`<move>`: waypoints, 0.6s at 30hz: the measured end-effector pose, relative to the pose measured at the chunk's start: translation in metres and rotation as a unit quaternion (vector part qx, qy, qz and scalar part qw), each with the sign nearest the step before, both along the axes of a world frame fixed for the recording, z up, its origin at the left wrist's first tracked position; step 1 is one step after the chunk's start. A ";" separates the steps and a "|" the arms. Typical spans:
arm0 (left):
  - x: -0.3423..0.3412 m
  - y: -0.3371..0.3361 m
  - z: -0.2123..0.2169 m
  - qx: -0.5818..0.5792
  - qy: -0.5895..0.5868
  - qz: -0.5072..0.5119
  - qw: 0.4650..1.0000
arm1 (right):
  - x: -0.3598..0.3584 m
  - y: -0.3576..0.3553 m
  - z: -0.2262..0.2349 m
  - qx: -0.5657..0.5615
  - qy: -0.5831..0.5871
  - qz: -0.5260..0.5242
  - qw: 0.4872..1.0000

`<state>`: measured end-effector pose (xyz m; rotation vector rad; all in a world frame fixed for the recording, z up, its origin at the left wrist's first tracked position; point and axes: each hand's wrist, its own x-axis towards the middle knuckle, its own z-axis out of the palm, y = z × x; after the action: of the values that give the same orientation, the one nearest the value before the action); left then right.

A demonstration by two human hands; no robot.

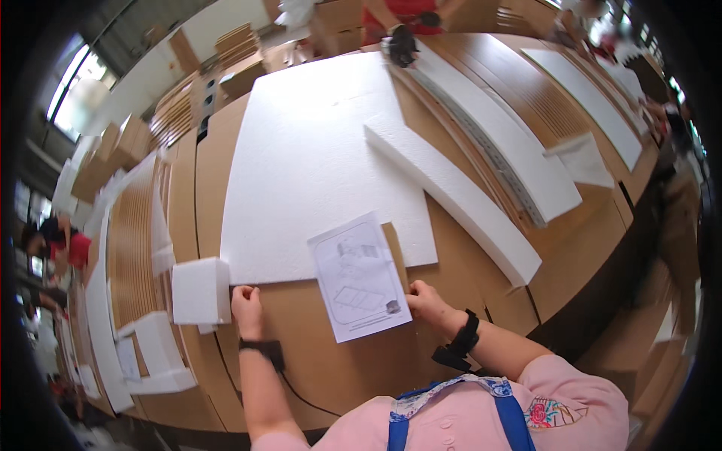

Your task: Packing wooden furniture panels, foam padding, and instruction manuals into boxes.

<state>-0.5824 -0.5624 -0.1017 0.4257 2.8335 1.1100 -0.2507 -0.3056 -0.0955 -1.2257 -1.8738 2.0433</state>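
"What's largest?"
"A brown cardboard surface (293,338) across the middle, a white foam sheet (323,165) on it; boxes (116,146) upper left."
"And the leaflet (361,278)?"
"Below centre, long axis steep, top leaning left."
"Hands?"
"Right hand (432,304) pinches the leaflet's right edge; left hand (247,307) pinches the sheet's lower edge."

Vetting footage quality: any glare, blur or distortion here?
Head view: upper-left window blown out, co-worker at left blurred; head view again: fisheye bows the foam sheet, corners go black; leaflet drawings show, small print unclear.
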 end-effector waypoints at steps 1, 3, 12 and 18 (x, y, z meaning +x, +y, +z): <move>0.040 0.047 0.034 0.120 -0.093 -0.016 0.988 | 0.006 0.008 -0.003 -0.005 -0.013 -0.016 1.000; 0.106 0.097 0.084 0.234 -0.125 -0.112 0.958 | 0.013 0.013 0.010 -0.023 -0.016 -0.033 0.999; 0.186 0.153 0.062 0.127 -0.114 -0.229 0.958 | 0.010 0.013 -0.002 -0.159 0.159 0.000 0.974; 0.242 0.208 0.138 0.045 -0.038 -0.429 0.901 | 0.104 0.030 0.068 0.042 0.233 -0.058 0.970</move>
<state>-0.3403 -0.3540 0.0362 1.4091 2.0898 0.9902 -0.1467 -0.2753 -0.0272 -0.7287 -1.6046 1.9515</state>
